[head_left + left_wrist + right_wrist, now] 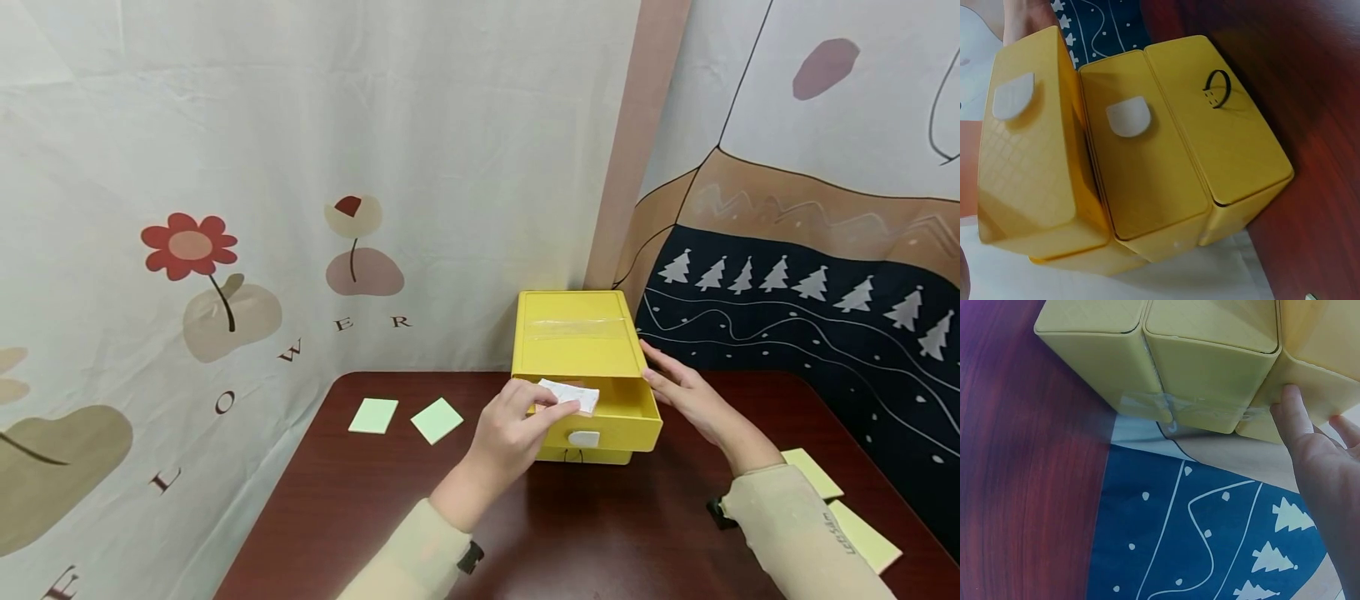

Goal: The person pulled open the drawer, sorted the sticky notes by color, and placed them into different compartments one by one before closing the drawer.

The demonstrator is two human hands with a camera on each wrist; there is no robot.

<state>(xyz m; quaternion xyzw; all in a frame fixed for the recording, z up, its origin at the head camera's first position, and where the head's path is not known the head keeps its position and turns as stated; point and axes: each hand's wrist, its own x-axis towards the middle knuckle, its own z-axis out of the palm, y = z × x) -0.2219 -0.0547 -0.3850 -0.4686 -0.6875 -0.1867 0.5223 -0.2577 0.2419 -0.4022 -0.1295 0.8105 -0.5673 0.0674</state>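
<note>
Head view: the left hand (513,423) pinches a white packet (583,395) over the pulled-out drawer (626,433). Fingers nearly straight, the right hand (692,402) touches the yellow cabinet (577,350) at three o'clock.

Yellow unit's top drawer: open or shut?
Open: the top drawer juts out past the middle drawer and bottom drawer, and the head view shows its inside.

Crumpled white packet (582,397) over open top drawer (626,434) of yellow cabinet (573,354)
</note>
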